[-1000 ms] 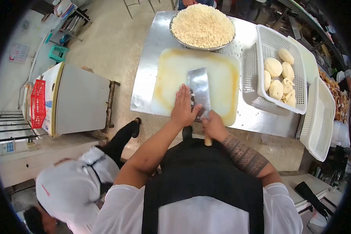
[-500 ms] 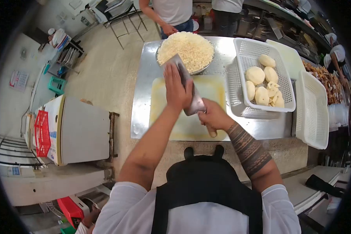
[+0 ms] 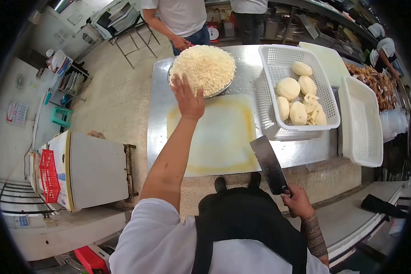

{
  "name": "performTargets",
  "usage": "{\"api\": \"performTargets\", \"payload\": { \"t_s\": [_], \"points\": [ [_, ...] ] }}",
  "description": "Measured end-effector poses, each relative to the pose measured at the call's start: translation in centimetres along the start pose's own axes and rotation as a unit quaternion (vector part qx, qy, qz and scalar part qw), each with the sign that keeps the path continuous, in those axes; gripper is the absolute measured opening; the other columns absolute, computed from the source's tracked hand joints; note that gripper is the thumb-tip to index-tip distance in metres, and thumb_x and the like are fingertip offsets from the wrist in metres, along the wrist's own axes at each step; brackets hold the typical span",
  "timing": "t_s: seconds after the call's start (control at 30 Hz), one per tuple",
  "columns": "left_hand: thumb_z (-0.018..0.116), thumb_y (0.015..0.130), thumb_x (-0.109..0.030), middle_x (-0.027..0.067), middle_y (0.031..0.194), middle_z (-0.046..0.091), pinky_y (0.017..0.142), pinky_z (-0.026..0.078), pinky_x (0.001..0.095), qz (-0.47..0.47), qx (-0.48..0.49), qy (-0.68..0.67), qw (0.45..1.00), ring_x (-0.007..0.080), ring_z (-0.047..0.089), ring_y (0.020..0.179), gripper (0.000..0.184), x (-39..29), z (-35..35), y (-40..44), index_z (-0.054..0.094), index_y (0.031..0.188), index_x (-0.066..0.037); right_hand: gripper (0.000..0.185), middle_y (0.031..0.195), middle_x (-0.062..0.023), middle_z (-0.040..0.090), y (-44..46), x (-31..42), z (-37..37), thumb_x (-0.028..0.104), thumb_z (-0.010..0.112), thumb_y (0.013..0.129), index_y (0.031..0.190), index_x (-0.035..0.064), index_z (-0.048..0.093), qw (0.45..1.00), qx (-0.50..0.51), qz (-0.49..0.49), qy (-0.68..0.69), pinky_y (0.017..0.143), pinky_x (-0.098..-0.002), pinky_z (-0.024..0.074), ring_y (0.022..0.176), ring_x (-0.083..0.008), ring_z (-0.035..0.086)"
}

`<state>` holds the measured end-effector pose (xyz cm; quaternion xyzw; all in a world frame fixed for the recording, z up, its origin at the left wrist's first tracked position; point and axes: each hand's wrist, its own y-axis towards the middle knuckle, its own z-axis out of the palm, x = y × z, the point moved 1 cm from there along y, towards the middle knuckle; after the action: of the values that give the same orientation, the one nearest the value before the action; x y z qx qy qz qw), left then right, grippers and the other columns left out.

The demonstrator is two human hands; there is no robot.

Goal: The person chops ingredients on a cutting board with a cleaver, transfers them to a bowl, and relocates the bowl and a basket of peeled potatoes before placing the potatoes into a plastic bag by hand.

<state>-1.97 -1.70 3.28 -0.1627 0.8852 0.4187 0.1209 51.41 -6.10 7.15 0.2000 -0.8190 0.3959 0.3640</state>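
Cleaver (image 3: pixel 270 166) comes first from my remote seat, at the near right corner of the cutting board (image 3: pixel 210 137), its broad blade angled up and leftward. The right hand (image 3: pixel 298 202) is closed around its handle. I judge it stiff and blade-heavy, perhaps slick if wet, so the handle is the place to grip.

To the right of the board, on the metal counter (image 3: pixel 157 109), a white perforated basket (image 3: pixel 287 55) holds peeled tubers (image 3: pixel 288 88); they look firm and probably slippery, best cupped around the middle.

Beyond the board's far left part, the left hand (image 3: pixel 188 100) is spread with nothing in its grasp. It overlaps a heap of finely chopped pieces (image 3: pixel 203 68); I can't tell whether it touches. The heap should be light and loose; its round bowl (image 3: pixel 223 90), likely heavy, wants both sides of the rim.

Past the board and bowl stands a co-worker (image 3: pixel 182 18), one hand by the far rim.
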Motion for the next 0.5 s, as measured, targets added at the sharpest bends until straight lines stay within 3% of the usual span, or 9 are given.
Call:
{"api": "performTargets", "payload": {
  "t_s": [0.1,0.2,0.27,0.43,0.5],
  "points": [
    [0.064,0.097,-0.033,0.0330,0.168,0.013,0.126,0.008,0.0621,0.000,0.035,-0.034,0.999,0.0501,0.010,0.157,0.085,-2.1,-3.3,-4.6,0.021,0.162,0.002,0.042,0.108,-0.0174,0.068,-1.3,5.0,0.6,0.005,0.067,0.093,0.134,0.0019,0.058,0.998,-0.040,-0.057,0.004,0.086,-0.0435,0.0574,0.094,-0.0292,0.069],
    [0.070,0.093,-0.030,0.0345,0.168,0.014,0.124,0.011,0.0650,0.047,0.113,-0.065,0.990,0.0533,0.013,0.156,0.088,-6.4,-7.7,-9.9,0.024,0.162,0.001,0.045,0.113,-0.0230,0.066,1.1,7.9,2.3,0.001,0.062,0.090,0.135,0.0022,0.057,0.964,-0.075,-0.203,-0.154,0.094,-0.0507,0.0548,0.101,-0.0422,0.067],
    [0.071,0.092,-0.030,0.0348,0.168,0.014,0.124,0.013,0.0665,0.084,0.176,-0.084,0.977,0.0550,0.014,0.155,0.089,-9.1,-9.8,-13.6,0.025,0.162,-0.001,0.043,0.116,-0.0257,0.065,4.1,8.0,4.3,-0.001,0.058,0.089,0.132,0.0001,0.056,0.970,-0.070,-0.176,-0.156,0.096,-0.0522,0.0527,0.110,-0.0480,0.062],
    [0.069,0.091,-0.032,0.0339,0.168,0.015,0.123,0.014,0.0684,0.106,0.287,-0.115,0.945,0.0556,0.016,0.154,0.087,-12.2,-10.8,-19.1,0.028,0.163,-0.007,0.028,0.110,-0.0231,0.064,11.4,7.6,9.1,-0.001,0.055,0.089,0.117,-0.0017,0.057,0.934,-0.074,-0.280,-0.208,0.093,-0.0512,0.0512,0.108,-0.0439,0.060],
    [0.071,0.089,-0.030,0.0339,0.168,0.015,0.122,0.016,0.0686,0.088,0.279,-0.114,0.949,0.0563,0.016,0.154,0.087,-12.8,-10.9,-19.7,0.030,0.162,-0.006,0.020,0.107,-0.0218,0.064,13.8,8.0,10.7,0.001,0.057,0.089,0.108,-0.0001,0.057,0.927,-0.094,-0.312,-0.187,0.091,-0.0508,0.0505,0.106,-0.0428,0.060]
  ]
}}
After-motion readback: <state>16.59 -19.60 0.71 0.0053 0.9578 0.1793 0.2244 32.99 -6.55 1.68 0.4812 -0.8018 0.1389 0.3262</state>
